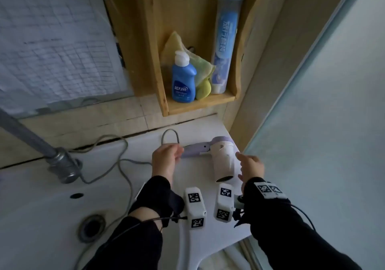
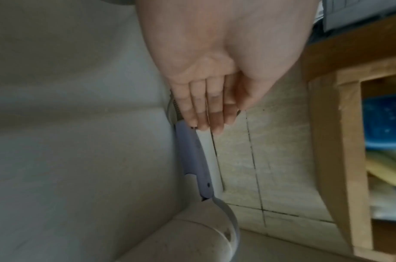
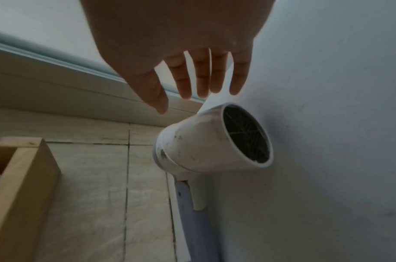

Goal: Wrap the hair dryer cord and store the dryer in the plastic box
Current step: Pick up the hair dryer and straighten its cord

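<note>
A white hair dryer [image 1: 222, 161] with a lilac handle [image 1: 195, 148] lies on the white sink ledge [image 1: 193, 132], nozzle toward me. Its grey cord [image 1: 125, 165] loops from the handle end and trails left across the basin. My left hand [image 1: 166, 157] is at the handle's end, fingers straight and together [image 2: 201, 109], fingertips at the lilac handle [image 2: 194, 159]. My right hand [image 1: 250, 163] hovers just right of the dryer barrel, fingers spread and straight [image 3: 201, 78], not touching the dryer [image 3: 215, 141]. No plastic box is in view.
A metal faucet [image 1: 62, 163] stands at the left of the basin, with the drain [image 1: 91, 227] below. A wooden shelf [image 1: 200, 101] above holds a blue bottle [image 1: 183, 78], cloths and a tall tube. A frosted glass panel [image 1: 333, 124] closes the right side.
</note>
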The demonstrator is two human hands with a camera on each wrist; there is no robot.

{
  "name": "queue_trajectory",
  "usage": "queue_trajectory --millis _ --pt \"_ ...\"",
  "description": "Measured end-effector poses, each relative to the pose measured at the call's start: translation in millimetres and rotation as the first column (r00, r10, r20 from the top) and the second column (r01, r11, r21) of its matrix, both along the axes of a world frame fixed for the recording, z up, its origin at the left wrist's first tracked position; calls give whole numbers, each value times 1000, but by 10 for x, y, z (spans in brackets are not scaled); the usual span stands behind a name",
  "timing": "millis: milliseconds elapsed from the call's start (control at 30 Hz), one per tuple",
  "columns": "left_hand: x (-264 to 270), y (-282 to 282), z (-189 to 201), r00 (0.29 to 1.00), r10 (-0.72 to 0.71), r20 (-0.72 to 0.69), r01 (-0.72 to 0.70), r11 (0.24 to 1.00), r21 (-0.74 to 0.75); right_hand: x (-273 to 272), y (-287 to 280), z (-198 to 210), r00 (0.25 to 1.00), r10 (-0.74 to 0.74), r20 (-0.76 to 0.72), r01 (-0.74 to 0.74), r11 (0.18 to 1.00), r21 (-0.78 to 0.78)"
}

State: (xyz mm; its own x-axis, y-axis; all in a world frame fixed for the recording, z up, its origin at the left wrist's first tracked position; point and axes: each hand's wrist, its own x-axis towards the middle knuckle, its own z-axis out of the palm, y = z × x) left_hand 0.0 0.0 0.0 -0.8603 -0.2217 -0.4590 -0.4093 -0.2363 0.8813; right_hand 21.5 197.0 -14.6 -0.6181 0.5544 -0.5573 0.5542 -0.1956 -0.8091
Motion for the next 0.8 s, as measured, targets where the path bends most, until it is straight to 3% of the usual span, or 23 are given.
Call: queue_trajectory --millis 67,200,400,467,633,800 --pt "-69 24 -80 997 -60 -49 48 976 -214 -70 10 -35 998 65 -4 -65 998 24" --pt "-116 28 -201 973 -227 44 216 826 -520 -147 -45 -50 984 176 15 -176 984 -3" --pt "-139 97 -275 903 -390 180 399 604 -690 -178 -81 -13 928 363 86 -367 930 33" --pt "-140 113 -261 899 -397 184 405 596 -693 -196 -96 14 910 399 113 -405 913 43" --pt "-113 68 -227 902 -375 213 421 656 -627 -133 -110 118 904 423 56 -416 903 -108" --pt "-12 -8 -80 907 -394 149 404 714 -572 -96 -195 329 888 460 -1 -459 886 58"
